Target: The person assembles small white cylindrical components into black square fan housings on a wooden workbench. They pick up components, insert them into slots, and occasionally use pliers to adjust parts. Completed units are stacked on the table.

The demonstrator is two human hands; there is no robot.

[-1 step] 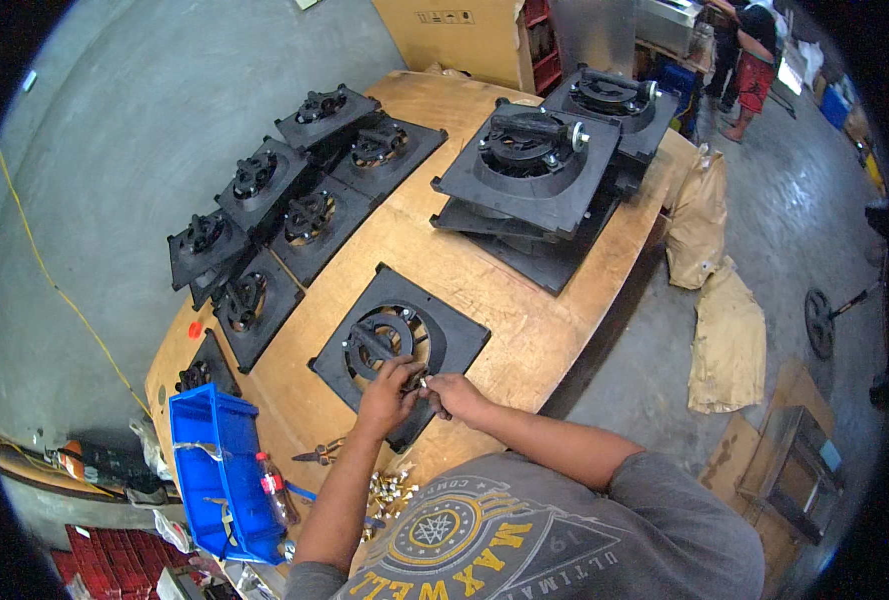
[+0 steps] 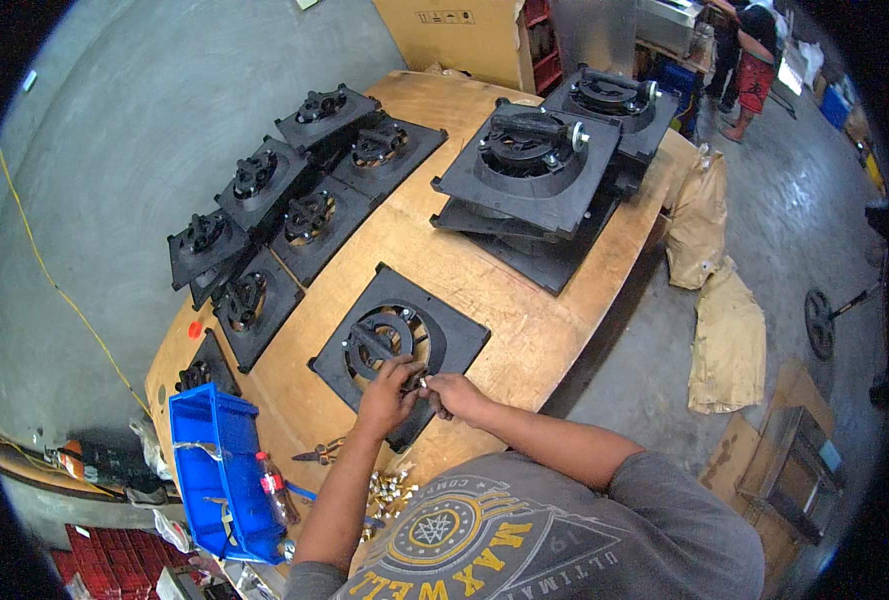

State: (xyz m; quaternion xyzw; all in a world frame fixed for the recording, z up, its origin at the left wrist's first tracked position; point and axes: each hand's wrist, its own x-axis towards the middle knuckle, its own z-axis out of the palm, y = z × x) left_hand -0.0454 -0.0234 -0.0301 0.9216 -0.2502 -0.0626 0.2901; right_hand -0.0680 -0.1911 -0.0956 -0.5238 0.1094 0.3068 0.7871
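A black square plate (image 2: 465,335) with a round opening and a black handle piece across it lies on the wooden table (image 2: 525,330) in front of me. Both hands meet at the plate's near side. My left hand (image 2: 385,398) rests on the plate at the ring's edge, fingers curled against it. My right hand (image 2: 457,395) pinches a small silvery fastener (image 2: 424,381) where the fingertips of both hands touch.
Several similar black plates (image 2: 295,200) lie in rows at the left, and taller stacks (image 2: 530,165) stand at the back. A blue bin (image 2: 215,470), pliers (image 2: 320,455) and loose metal fasteners (image 2: 390,490) sit near me. Brown sacks (image 2: 725,340) lie on the floor to the right.
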